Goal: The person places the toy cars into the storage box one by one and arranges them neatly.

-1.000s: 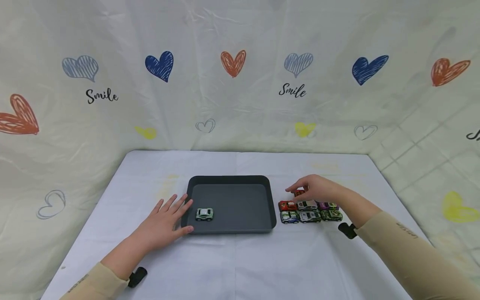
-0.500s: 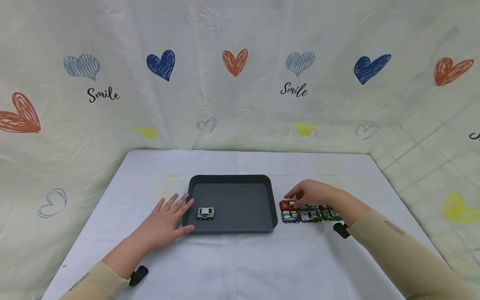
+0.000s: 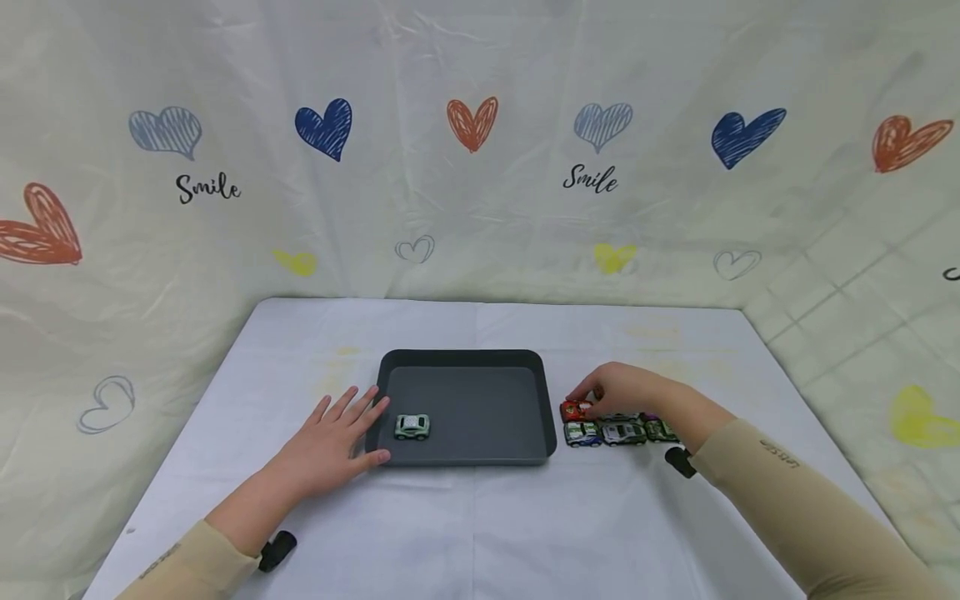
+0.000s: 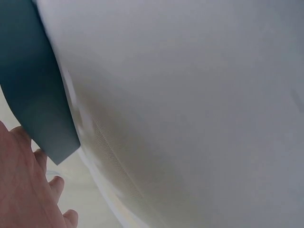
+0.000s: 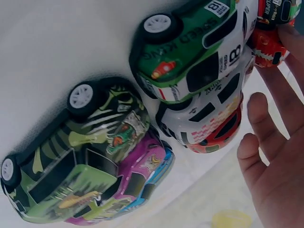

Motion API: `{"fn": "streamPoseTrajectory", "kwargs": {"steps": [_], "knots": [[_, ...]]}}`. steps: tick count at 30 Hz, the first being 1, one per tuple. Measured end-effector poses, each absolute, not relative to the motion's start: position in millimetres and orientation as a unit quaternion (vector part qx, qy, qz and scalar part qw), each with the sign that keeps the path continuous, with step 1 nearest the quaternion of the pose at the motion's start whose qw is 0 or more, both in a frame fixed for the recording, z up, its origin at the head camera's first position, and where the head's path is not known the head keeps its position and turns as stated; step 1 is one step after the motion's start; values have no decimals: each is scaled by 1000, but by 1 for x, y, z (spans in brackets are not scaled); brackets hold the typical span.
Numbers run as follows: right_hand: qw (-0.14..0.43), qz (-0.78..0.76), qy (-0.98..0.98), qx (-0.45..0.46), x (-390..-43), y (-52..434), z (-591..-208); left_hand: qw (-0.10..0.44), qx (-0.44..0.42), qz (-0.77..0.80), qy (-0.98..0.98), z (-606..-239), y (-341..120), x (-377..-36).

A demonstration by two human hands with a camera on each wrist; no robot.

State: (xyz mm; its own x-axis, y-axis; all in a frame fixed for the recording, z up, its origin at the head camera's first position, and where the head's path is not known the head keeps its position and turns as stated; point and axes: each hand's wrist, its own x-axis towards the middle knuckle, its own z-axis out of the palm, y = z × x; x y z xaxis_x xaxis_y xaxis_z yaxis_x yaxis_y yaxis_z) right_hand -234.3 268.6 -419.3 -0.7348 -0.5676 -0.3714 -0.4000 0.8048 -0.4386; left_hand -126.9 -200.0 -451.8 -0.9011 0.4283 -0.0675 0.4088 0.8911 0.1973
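A shallow dark grey tray (image 3: 480, 417) lies on the white table, with a pale green toy car (image 3: 412, 427) in its front left part. Spread fingers of my left hand (image 3: 322, 454) rest on the tray's left rim; in the left wrist view they touch the tray wall (image 4: 38, 85). To the right of the tray, my right hand (image 3: 637, 392) pinches a red toy car (image 3: 574, 411) between thumb and index finger. This red toy car (image 5: 269, 47) is partly cut off in the right wrist view. My right hand covers part of the back rows of cars.
Several toy cars stand packed in rows by the right hand: a blue-white one (image 3: 582, 433), a silver one (image 3: 624, 432) and a camouflage green one (image 3: 660, 429). In the right wrist view a magenta car (image 5: 137, 175) shows behind the green one. A heart-printed cloth (image 3: 480, 208) hangs behind the table.
My right hand has come down and nearer, from above the back cars onto the red toy car, and its fingers have closed on it. The left hand stays at the tray.
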Motion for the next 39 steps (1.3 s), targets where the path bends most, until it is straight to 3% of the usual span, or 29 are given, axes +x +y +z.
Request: {"fn": "streamPoseTrajectory", "kwargs": {"steps": [8, 18, 39], "knots": [[238, -161, 918, -274, -235, 268, -424, 40, 225, 106, 968, -459, -202, -128], [264, -167, 914, -258, -238, 261, -426, 35, 218, 88, 971, -467, -205, -131], [290, -244, 892, -246, -251, 271, -414, 42, 216, 97, 971, -454, -200, -126]]}}
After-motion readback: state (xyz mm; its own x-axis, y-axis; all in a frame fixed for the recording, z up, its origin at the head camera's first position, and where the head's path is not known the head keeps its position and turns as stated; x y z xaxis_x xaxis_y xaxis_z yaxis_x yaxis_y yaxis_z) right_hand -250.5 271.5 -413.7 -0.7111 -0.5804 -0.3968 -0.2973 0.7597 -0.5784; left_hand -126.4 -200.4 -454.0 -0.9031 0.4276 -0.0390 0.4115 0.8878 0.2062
